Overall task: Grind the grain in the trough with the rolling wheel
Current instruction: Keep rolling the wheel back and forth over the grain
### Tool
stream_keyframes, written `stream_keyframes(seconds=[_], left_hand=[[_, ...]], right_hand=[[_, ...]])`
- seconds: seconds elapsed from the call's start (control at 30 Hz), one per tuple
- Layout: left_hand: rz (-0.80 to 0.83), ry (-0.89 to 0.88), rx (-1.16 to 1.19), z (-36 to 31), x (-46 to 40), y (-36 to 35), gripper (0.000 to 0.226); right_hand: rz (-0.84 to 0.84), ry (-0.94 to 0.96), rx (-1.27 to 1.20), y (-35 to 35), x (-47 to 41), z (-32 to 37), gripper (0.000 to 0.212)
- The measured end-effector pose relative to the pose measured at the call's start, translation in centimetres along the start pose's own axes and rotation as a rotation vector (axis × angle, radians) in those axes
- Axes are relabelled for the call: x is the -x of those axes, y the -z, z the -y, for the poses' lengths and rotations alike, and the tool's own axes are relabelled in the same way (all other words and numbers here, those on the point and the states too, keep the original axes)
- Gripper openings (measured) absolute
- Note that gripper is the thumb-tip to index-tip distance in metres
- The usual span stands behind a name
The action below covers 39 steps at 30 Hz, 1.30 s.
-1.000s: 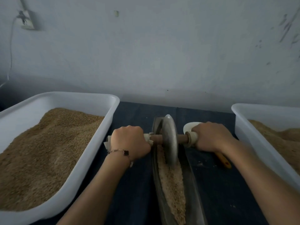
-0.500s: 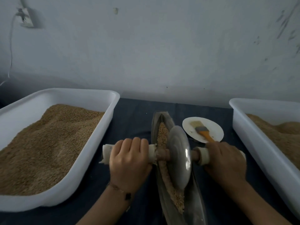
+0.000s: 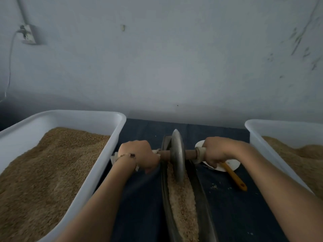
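Between two white tubs on the dark tabletop (image 3: 145, 198), a long narrow metal trough (image 3: 203, 203) runs away from the person toward the wall, with a strip of pale crushed grain (image 3: 181, 198) lying along its bottom. At the far end of the trough stands the rolling wheel (image 3: 178, 154) — a grey metal disc set upright on its edge, its lower rim down in the grain. A brown axle (image 3: 189, 154) passes through the disc's centre and sticks out to either side, with pale wrapping at both ends. The left hand (image 3: 138, 155), a thin bracelet (image 3: 125, 155) on its wrist, has its grip wrapped tight around the left end of the axle; the right hand (image 3: 215, 151) curls its grip round the right end in the same way. Just behind and under the right hand lies a small white plate (image 3: 230, 164), and a yellow brush handle (image 3: 234, 177) slants off it onto the cloth. The left tub (image 3: 97, 165) is heaped with brown grain, and the right tub (image 3: 262, 145) — partly out of view — holds a lower pile. A few loose crumbs are scattered on the tabletop beside the trough.
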<state>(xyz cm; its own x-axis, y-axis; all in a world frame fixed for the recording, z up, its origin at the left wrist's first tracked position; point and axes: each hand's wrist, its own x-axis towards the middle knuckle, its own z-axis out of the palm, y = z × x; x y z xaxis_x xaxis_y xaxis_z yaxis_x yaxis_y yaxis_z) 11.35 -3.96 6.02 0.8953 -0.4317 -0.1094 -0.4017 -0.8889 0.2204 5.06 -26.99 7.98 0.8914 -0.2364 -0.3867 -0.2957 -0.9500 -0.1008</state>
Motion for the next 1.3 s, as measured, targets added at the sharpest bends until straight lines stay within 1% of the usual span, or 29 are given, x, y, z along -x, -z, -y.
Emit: stream_keyframes(seconds=[0.03,0.07,0.1,0.17,0.2,0.23,0.27,0.3,0.4,0.47,0.5,0.57,0.6,0.67,0.73,0.77,0.8,0.83,0.87,0.9,0.93,1.0,1.03,1.07,1.13,1.17,1.2,1.23,1.3], left_hand=[[-0.040,0.017,0.052,0.2,0.7,-0.7,0.021],[-0.137,0.024,0.073,0.4,1.8,-1.6,0.024],[-0.295,0.005,0.033,0.5,3.2,-2.9,0.025],[-0.626,-0.126,-0.045,0.8,6.5,-5.7,0.024],[-0.760,-0.196,-0.084,0.8,8.1,-6.7,0.025],[-0.856,-0.241,-0.124,0.7,9.4,-7.4,0.025],[-0.919,-0.274,-0.163,0.7,10.5,-7.8,0.024],[-0.969,-0.296,-0.206,0.7,11.2,-8.0,0.024],[-0.998,-0.331,-0.257,0.3,11.9,-7.5,0.025],[-0.900,-0.350,-0.192,0.1,11.0,-6.9,0.027],[-0.806,-0.331,-0.169,0.1,10.1,-6.4,0.029],[-0.605,-0.197,-0.214,0.2,7.6,-5.1,0.031],[-0.522,-0.137,-0.213,0.3,6.1,-4.3,0.031],[-0.384,-0.103,-0.179,0.4,3.3,-2.9,0.033],[-0.262,-0.102,-0.147,-0.1,1.0,-1.3,0.032],[-0.180,-0.093,-0.132,-0.4,0.4,-0.6,0.026],[-0.098,-0.072,-0.119,-0.7,0.0,0.0,0.019],[-0.043,-0.047,-0.116,-0.9,0.0,0.3,0.015],[-0.032,-0.027,-0.111,-0.9,0.2,0.4,0.014],[-0.060,-0.021,-0.096,-0.9,0.6,0.2,0.018],[-0.118,-0.017,-0.086,-0.8,1.5,-0.4,0.024],[-0.354,-0.036,-0.128,-0.4,4.3,-2.5,0.028],[-0.492,-0.081,-0.151,-0.2,6.2,-3.8,0.026],[-0.608,-0.145,-0.155,-0.2,8.3,-4.9,0.024],[-0.789,-0.269,-0.169,-0.4,11.6,-6.5,0.024],[-0.851,-0.303,-0.186,-0.5,12.5,-6.8,0.023],[-0.902,-0.334,-0.202,-0.6,12.9,-6.9,0.022],[-0.919,-0.363,-0.206,-0.6,13.0,-6.6,0.022],[-0.864,-0.393,-0.186,-0.5,12.3,-6.3,0.024]], right_hand=[[-0.088,0.010,0.047,-0.2,0.8,0.3,0.011],[-0.217,0.041,0.118,-0.8,1.8,0.5,0.007],[-0.383,0.095,0.210,-1.8,2.9,0.6,0.008],[-0.769,0.238,0.358,-4.7,5.4,0.2,0.022],[-0.930,0.301,0.344,-6.5,6.7,-0.2,0.029],[-1.078,0.346,0.303,-8.2,7.8,-0.7,0.031],[-1.176,0.364,0.266,-9.7,8.8,-1.2,0.031],[-1.231,0.359,0.251,-10.9,9.4,-1.6,0.030],[-1.211,0.336,0.211,-12.0,9.8,-2.2,0.032],[-1.099,0.303,0.219,-10.8,8.9,-2.0,0.035],[-0.978,0.242,0.270,-9.8,8.2,-1.8,0.034],[-0.743,0.131,0.324,-7.3,6.0,-1.4,0.022],[-0.649,0.117,0.312,-6.1,4.8,-1.3,0.016],[-0.438,0.120,0.221,-3.7,2.3,-1.3,0.004],[-0.187,0.071,0.053,-2.1,0.5,-1.3,0.011],[-0.086,0.050,-0.036,-1.6,-0.2,-1.4,0.012],[-0.011,0.039,-0.104,-1.4,-0.5,-1.4,0.013],[0.018,0.037,-0.127,-1.3,-0.6,-1.4,0.014],[0.004,0.033,-0.114,-1.4,-0.5,-1.3,0.013],[-0.054,0.033,-0.072,-1.6,-0.1,-1.2,0.012],[-0.156,0.043,0.006,-1.9,0.6,-1.0,0.010],[-0.478,0.104,0.193,-3.6,2.8,-0.8,0.008],[-0.669,0.143,0.256,-5.3,4.1,-0.9,0.014],[-0.837,0.181,0.280,-7.2,5.7,-1.1,0.021],[-1.119,0.262,0.205,-11.0,8.9,-1.6,0.031],[-1.177,0.281,0.158,-12.3,10.1,-1.9,0.032],[-1.193,0.282,0.131,-13.1,10.9,-2.2,0.032],[-1.168,0.276,0.121,-13.4,11.4,-2.4,0.033],[-1.104,0.267,0.133,-12.8,11.2,-2.3,0.040]])
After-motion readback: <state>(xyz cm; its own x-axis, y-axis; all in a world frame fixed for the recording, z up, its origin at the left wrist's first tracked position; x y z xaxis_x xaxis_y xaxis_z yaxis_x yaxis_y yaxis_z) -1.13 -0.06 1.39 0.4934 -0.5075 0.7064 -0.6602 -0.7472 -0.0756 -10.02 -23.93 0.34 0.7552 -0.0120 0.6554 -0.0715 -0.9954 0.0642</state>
